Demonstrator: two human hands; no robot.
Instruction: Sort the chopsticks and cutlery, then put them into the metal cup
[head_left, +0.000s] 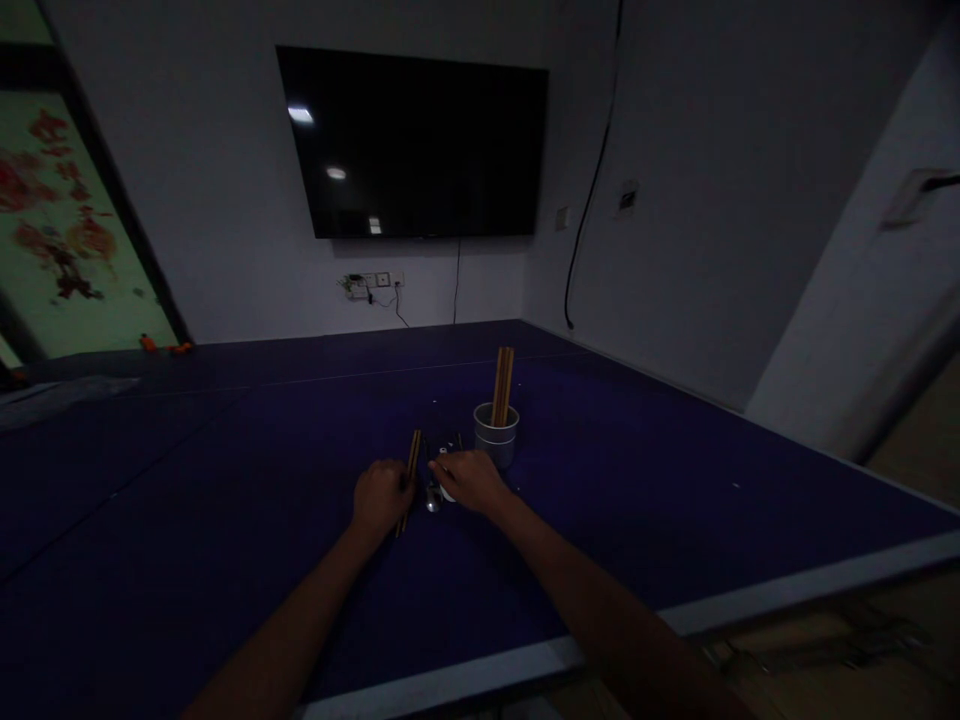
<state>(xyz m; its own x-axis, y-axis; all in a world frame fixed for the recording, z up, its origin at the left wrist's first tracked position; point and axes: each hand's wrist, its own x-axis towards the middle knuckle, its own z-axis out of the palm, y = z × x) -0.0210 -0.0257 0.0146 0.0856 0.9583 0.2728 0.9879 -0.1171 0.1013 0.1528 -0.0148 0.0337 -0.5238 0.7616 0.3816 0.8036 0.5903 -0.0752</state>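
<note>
In the head view my left hand [384, 497] is closed around a few wooden chopsticks [415, 455], which slant upward out of the fist. My right hand [471, 478] is closed with its thumb toward the left hand; what it grips is hidden under the fingers. Between the hands lies a spoon [433, 502], its shiny bowl toward me. A small white item [448, 494] shows partly beneath my right hand. Just beyond that hand stands a grey metal cup [496, 440] with a bundle of wooden chopsticks [503, 387] upright in it.
The dark blue table [285, 470] has a pale front edge. Crumpled clear plastic [60, 398] lies at the far left, with small orange objects [161, 345] behind it. A wall-mounted television [420, 145] hangs beyond, above sockets and cables. The room is dim.
</note>
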